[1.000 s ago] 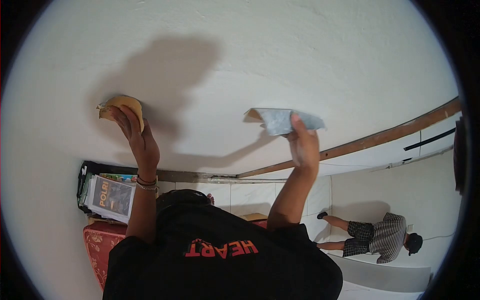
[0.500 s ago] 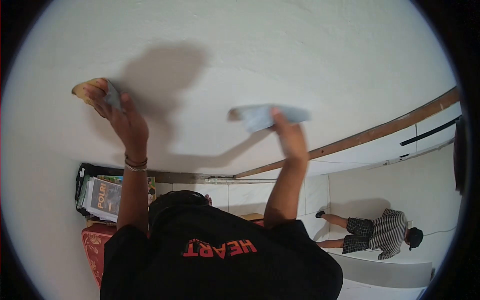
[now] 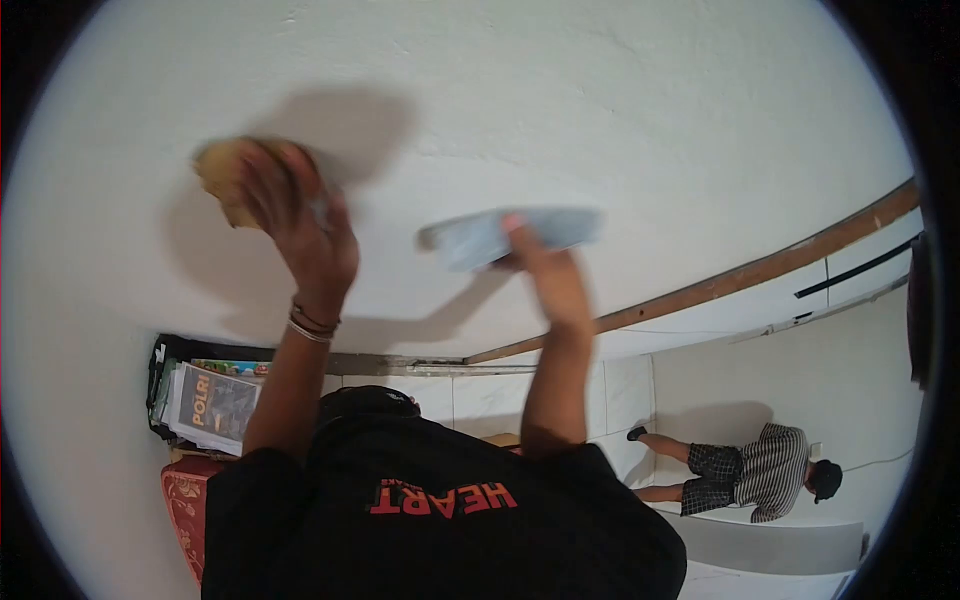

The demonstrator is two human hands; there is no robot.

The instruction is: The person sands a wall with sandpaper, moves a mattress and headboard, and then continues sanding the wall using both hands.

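My left hand (image 3: pixel 305 225), wearing bands at the wrist, presses a sheet of yellow-brown sandpaper (image 3: pixel 222 180) to the white wall (image 3: pixel 520 110). A greyish part of it shows beside the thumb. To the right, my right hand (image 3: pixel 540 265) grips a pale blue-grey folded sheet (image 3: pixel 475 240) with a brownish left end, the thumb lying across its face and the other fingers hidden behind. This sheet overlaps the wall and is smeared by motion. Shadows of head and arms fall on the wall around both hands.
A wooden strip (image 3: pixel 760 265) edges the wall at right. Below left, papers and a magazine (image 3: pixel 215 400) lie beside a red patterned cushion-like item (image 3: pixel 188 495). At the far right a person (image 3: pixel 770 470) in a striped shirt faces another wall. White floor tiles (image 3: pixel 485 400) show below.
My left hand has slid to the right along the wall with the sandpaper. My right hand and its sheet have shifted a little to the left.
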